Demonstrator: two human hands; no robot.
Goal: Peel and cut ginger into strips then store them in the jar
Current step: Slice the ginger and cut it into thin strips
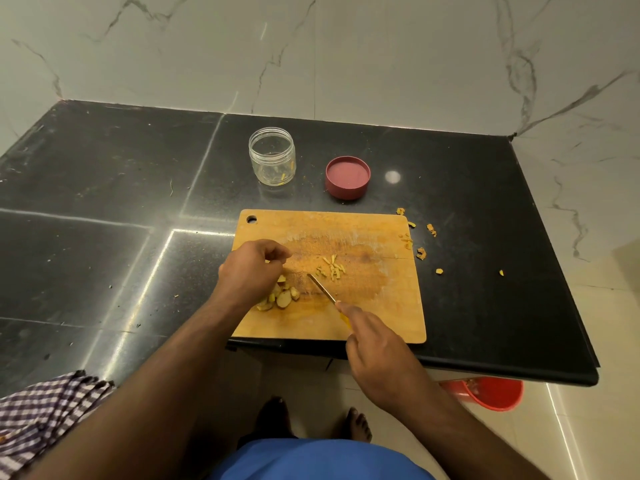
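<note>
i see the open jar (272, 156) holding a few ginger strips, right hand (375, 344) gripping the knife (322, 288), left hand (250, 268) curled, its hold unclear.

Right hand (377, 348) grips knife (323, 289); left hand (251, 268) perhaps pinches ginger (280, 296).

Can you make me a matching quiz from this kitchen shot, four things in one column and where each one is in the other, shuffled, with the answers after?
Things:
1. jar
2. lid
3. ginger strips
4. bucket

Places:
A. on the floor under the counter edge
B. in the middle of the cutting board
C. upside down on the counter, right of the jar
D. open on the counter, behind the board's left end

Pairs: 1-D, 2-C, 3-B, 4-A
</note>
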